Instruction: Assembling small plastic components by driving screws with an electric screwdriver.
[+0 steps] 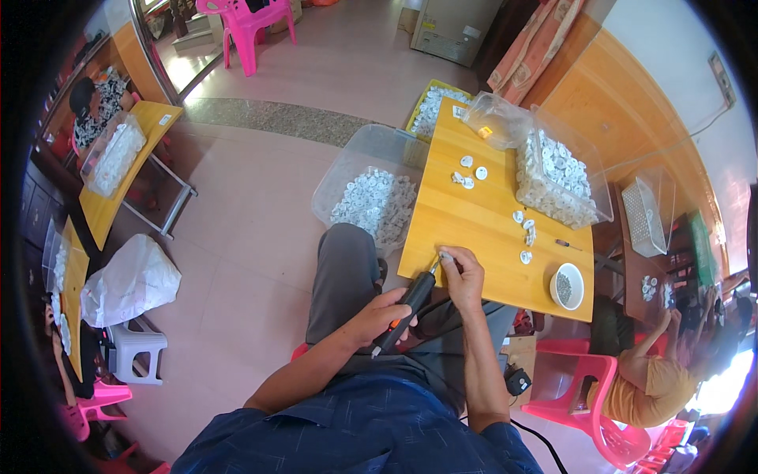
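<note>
My left hand (387, 317) is wrapped round a black electric screwdriver (407, 306), held at a slant over my lap with its bit pointing up toward the table edge. At the bit's tip, the thumb and fingers of my right hand (462, 276) are pinched together. What they hold there is too small and covered to make out. On the yellow table (474, 229) lie several small round white plastic parts (467, 161), in a far group and another group (529, 233) nearer the right. A white bowl (580, 288) holds small grey metal pieces, and a small dark screwdriver (567, 245) lies beside it.
A clear bin (604, 207) full of white parts stands on the table's right, by a clear plastic container (493, 118). Left of the table, a floor tub (332, 170) holds more. People sit at other tables; a pink chair (604, 379) stands right.
</note>
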A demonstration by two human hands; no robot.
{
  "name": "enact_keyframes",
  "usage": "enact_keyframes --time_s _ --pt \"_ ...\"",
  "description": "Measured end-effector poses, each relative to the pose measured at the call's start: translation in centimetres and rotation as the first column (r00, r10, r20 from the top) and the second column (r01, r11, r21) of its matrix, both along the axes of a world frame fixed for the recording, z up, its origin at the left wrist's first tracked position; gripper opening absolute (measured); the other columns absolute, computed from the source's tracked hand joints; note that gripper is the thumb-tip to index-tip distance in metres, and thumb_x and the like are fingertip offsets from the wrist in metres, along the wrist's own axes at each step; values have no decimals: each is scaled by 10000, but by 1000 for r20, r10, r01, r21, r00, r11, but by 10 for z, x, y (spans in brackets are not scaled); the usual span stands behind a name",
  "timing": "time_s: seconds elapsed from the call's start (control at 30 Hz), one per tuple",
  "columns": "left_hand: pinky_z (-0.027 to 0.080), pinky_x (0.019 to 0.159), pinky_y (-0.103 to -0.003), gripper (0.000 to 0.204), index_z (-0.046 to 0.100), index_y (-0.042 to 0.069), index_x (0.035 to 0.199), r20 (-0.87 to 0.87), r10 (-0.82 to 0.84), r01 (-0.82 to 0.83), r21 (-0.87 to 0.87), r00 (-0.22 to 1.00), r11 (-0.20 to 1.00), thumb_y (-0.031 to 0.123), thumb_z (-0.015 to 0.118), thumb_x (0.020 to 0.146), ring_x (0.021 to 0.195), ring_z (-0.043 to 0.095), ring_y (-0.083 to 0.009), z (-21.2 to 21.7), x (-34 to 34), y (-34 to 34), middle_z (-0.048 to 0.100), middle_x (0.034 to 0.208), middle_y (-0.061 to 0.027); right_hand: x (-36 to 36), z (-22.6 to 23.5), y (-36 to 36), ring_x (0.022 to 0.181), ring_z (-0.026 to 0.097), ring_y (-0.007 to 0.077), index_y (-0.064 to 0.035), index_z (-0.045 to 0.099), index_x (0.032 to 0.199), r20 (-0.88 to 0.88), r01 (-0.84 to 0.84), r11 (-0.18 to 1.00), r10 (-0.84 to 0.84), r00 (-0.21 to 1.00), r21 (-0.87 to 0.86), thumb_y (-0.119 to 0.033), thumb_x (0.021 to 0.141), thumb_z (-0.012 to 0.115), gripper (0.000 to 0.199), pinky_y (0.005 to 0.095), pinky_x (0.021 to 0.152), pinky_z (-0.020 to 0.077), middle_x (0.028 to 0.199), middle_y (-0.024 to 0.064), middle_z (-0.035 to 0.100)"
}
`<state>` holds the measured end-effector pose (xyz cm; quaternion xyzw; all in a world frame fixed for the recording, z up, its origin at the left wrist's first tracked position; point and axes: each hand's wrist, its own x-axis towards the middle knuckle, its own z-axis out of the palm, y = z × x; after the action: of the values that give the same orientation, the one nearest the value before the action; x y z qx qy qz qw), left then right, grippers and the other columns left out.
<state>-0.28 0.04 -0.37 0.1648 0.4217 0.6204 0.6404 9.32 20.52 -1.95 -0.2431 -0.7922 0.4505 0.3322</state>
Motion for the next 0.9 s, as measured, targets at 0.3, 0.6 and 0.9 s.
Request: enact_keyframes --time_s 0.3,0.6,0.9 --pt "537 554 -299 241 505 28 1131 106 -4 3 6 994 1000 173 541 942 631 634 -164 0 2 -1 648 930 -116 -2 -5 -1 850 647 148 -27 736 1045 -37 35 999 -37 999 -39 -4 894 672 166 258 772 509 964 84 706" --pt "557 566 -334 324 468 13 1249 399 -82 29 138 913 990 201 471 986 688 653 -215 4 -6 0 639 978 -163 2 -18 3 849 623 97 -5 705 1074 -77 45 977 -62 995 -206 -38 923 669 158 239 770 508 959 38 686" --pt "572 591 -343 397 421 34 1343 334 -60 35 81 941 996 203 475 988 706 659 -218 -9 -10 -3 651 991 -144 -20 -3 31 803 665 172 -10 720 1010 -74 198 967 -189 979 161 -71 918 677 118 275 743 526 911 81 707"
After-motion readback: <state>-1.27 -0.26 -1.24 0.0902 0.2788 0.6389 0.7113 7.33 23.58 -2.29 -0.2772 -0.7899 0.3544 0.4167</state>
